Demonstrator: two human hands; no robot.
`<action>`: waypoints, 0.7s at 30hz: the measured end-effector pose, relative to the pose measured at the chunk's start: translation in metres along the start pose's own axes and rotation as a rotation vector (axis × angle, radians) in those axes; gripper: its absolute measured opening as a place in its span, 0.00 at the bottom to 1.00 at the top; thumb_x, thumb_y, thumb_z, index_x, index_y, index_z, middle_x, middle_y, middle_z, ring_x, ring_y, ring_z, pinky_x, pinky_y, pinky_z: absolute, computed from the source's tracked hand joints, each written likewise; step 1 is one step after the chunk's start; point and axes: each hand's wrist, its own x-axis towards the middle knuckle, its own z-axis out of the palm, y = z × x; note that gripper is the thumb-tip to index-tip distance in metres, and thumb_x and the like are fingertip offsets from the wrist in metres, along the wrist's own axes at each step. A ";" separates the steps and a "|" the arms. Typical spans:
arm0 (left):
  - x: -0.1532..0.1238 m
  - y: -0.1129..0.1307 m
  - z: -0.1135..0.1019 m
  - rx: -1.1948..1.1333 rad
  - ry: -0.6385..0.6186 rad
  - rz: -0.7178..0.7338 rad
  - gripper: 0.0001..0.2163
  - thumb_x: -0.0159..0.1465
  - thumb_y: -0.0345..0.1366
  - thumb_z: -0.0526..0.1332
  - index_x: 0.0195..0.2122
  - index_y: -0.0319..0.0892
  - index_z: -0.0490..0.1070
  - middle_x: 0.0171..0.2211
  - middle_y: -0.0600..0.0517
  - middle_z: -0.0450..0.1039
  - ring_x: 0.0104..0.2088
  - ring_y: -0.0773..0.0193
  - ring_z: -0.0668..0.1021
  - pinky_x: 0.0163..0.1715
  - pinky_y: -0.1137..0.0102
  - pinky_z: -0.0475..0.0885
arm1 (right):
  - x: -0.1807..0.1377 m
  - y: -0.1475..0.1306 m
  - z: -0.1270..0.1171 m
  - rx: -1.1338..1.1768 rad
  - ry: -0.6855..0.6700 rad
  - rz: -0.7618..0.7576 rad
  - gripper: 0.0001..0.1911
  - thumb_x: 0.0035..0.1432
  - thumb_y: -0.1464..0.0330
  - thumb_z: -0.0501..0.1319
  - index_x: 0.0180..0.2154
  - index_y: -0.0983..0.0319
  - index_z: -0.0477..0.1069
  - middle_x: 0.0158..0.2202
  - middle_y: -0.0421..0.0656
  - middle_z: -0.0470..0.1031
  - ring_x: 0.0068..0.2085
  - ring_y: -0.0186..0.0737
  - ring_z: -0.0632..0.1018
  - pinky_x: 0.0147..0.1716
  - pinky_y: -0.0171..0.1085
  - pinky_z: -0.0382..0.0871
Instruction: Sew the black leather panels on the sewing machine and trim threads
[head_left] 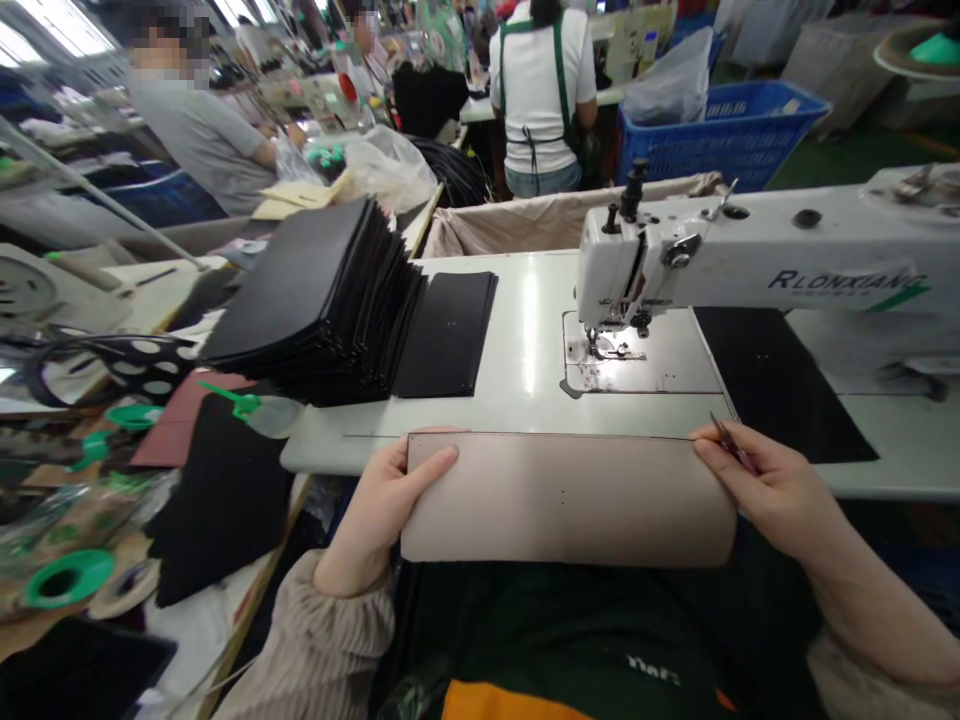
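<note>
Dark apron (pixel 585 620) nearest; above it, left hand (pixel 390 490) and right hand (pixel 765 480) pinch opposite ends of a beige panel (pixel 562 535), presumably to hold it flat before the table (pixel 517 390), a pointed tool (pixel 731 445) tucked in the right. Beyond the sewing machine (pixel 750 255), a blue basket (pixel 697 155) carries a plastic bag (pixel 667 95); the cloth-lined bin's (pixel 502 232) contents are hidden.

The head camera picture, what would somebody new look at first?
Probably the plain beige panel in the near middle, held at its ends by the left hand and right hand. Next, the big white sewing machine beyond it, on the right. Then the tall stack of black sheets at the pale table's left end.
</note>
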 end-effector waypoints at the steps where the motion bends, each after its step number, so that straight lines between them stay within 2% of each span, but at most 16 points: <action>1: 0.001 0.001 0.001 -0.019 -0.011 -0.013 0.21 0.56 0.45 0.71 0.48 0.41 0.76 0.35 0.48 0.80 0.28 0.62 0.79 0.24 0.74 0.72 | 0.000 0.001 0.000 0.003 0.002 0.008 0.12 0.64 0.57 0.58 0.40 0.57 0.72 0.37 0.39 0.74 0.38 0.39 0.74 0.33 0.34 0.66; 9: 0.005 0.000 0.002 -0.070 -0.053 -0.079 0.23 0.57 0.45 0.71 0.52 0.42 0.74 0.37 0.48 0.80 0.29 0.62 0.80 0.25 0.74 0.73 | -0.003 0.003 -0.004 0.014 -0.022 0.047 0.15 0.65 0.56 0.56 0.46 0.58 0.73 0.38 0.40 0.75 0.37 0.39 0.75 0.35 0.35 0.68; 16: 0.017 -0.004 0.004 -0.008 -0.036 -0.097 0.26 0.54 0.49 0.72 0.50 0.39 0.74 0.36 0.46 0.81 0.30 0.57 0.81 0.26 0.70 0.74 | -0.001 0.002 -0.008 -0.004 -0.027 0.015 0.16 0.65 0.59 0.54 0.45 0.60 0.74 0.35 0.43 0.76 0.34 0.41 0.76 0.34 0.37 0.70; 21: 0.016 0.000 0.011 0.007 -0.045 -0.081 0.24 0.55 0.48 0.71 0.48 0.40 0.75 0.35 0.48 0.81 0.29 0.58 0.81 0.27 0.70 0.74 | 0.000 0.011 -0.010 -0.026 -0.013 0.058 0.14 0.63 0.62 0.54 0.44 0.59 0.74 0.36 0.43 0.78 0.34 0.42 0.77 0.33 0.37 0.71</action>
